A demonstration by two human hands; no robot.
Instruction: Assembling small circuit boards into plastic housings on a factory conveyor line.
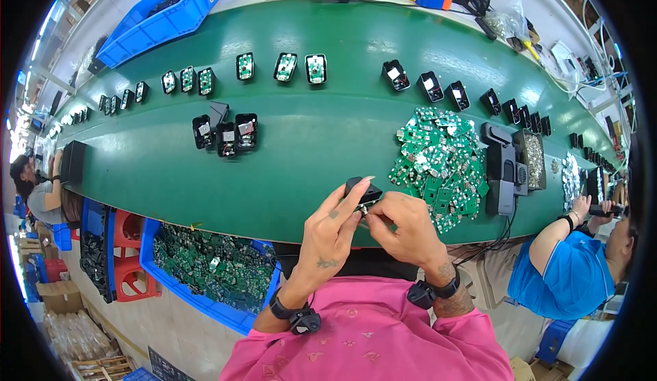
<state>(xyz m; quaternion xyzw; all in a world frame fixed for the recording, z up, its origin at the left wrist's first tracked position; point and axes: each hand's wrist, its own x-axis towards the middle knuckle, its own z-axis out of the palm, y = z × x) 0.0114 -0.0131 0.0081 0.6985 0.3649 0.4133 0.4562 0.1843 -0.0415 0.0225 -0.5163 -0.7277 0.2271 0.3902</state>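
My left hand (326,234) grips a small black plastic housing (370,194) above the near edge of the green table. Its fingers wrap round the housing's side and top. The thumb and fingers of my right hand (408,229) are pinched together at the housing's near side. A pale bit shows between the two hands; whatever the right fingertips hold is too small to name. Just beyond my right hand lies a heap of green circuit boards (438,158). Farther left, several black housings (246,132) with parts inside stand in a cluster.
Rows of black housings with green boards (315,70) and open housings (395,75) line the table (328,128). Right of the heap stand a black device (501,165) and a tray of small metal parts (545,175). A blue bin of boards (152,261) sits below left. Co-workers sit at both sides.
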